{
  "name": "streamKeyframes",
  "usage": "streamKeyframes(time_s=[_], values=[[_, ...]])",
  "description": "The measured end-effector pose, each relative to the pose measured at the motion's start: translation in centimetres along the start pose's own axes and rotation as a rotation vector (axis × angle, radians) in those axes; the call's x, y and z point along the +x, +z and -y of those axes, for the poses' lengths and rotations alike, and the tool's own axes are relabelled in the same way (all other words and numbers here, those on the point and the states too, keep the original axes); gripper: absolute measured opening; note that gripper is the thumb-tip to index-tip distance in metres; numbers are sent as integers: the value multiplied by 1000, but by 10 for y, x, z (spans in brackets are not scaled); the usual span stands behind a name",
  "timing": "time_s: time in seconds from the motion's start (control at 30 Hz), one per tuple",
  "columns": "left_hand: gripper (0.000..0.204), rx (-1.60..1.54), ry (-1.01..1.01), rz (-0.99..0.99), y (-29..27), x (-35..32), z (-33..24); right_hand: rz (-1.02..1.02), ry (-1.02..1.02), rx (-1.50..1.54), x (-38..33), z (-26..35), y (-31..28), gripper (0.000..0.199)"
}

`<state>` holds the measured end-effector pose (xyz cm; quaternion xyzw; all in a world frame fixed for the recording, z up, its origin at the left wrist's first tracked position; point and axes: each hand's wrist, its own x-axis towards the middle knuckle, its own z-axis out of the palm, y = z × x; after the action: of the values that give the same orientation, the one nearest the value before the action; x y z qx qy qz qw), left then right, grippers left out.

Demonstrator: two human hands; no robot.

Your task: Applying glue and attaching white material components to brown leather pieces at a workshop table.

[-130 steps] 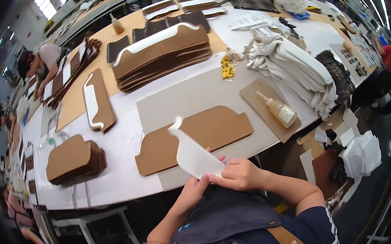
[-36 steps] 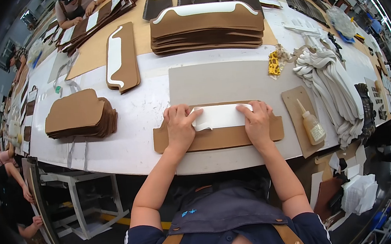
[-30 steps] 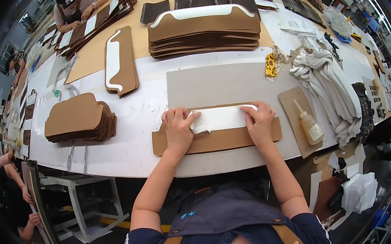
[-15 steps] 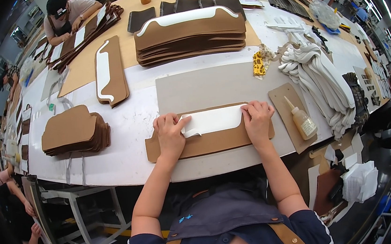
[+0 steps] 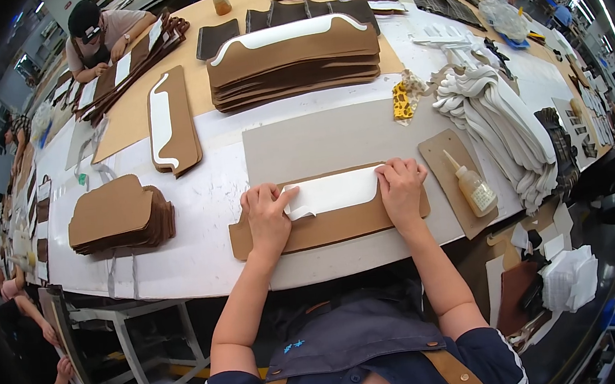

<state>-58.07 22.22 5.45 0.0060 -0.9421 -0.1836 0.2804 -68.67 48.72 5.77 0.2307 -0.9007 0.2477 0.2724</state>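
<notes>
A flat brown leather-like panel [image 5: 341, 229] lies before me on a grey board [image 5: 317, 133]. Along its far edge sits a white backing strip [image 5: 337, 190], with a curled flap at its lower left. My left hand [image 5: 266, 214] pinches the strip's left end between thumb and fingers. At the other end, the fingers of my right hand [image 5: 402, 189] are closed on the strip's right end, near the panel's far edge. My fingers hide both ends of the strip. To the right, a glue bottle [image 5: 476, 189] with a pointed nozzle rests on a brown board [image 5: 440, 151].
Brown panels are stacked beyond [image 5: 296, 78], with another stack at left [image 5: 109, 211]. One more panel with a white strip [image 5: 175, 123] lies between them. White strips [image 5: 501, 125] are heaped at right. A co-worker [image 5: 104, 37] bends over pieces at the far left.
My hands keep their grip on the strip's ends, with only slight shifts. The whole view has moved a little; the panel and strip lie the same way.
</notes>
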Motion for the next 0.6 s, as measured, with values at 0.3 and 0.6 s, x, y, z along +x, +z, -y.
streamKeyframes(time_s=[0.3, 0.6], values=[[48, 27, 30, -1, -1, -1, -1, -13, -37, -6, 1, -3, 2, 7], [48, 90, 39, 73, -5, 2, -17, 104, -41, -101, 8, -6, -12, 8]])
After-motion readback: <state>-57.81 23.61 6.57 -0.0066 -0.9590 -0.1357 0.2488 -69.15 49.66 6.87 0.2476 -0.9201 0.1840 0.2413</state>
